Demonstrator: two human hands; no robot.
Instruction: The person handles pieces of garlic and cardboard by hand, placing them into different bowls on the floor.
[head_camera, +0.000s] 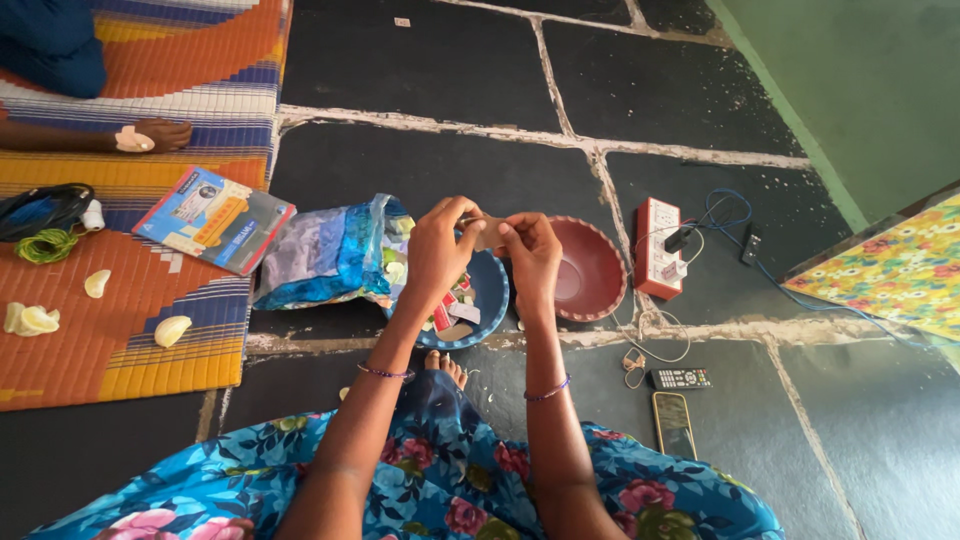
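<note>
My left hand (440, 250) and my right hand (530, 250) meet above two bowls and pinch a small pale piece (490, 234) between their fingertips. Under them sits a blue bowl (492, 300) with small red and white bits in it. A dark red bowl (595, 270) stands just to its right. A blue plastic bag (325, 250) lies to the left of the blue bowl. I sit on the floor in a blue flowered garment (440, 490).
An orange striped mat (120, 330) at left carries a book (215, 218), pale peel-like pieces (172, 330), a coil of green cord (45, 245) and another person's hand (150, 135). A red power strip (657, 248), a remote (680, 378) and a phone (674, 424) lie at right.
</note>
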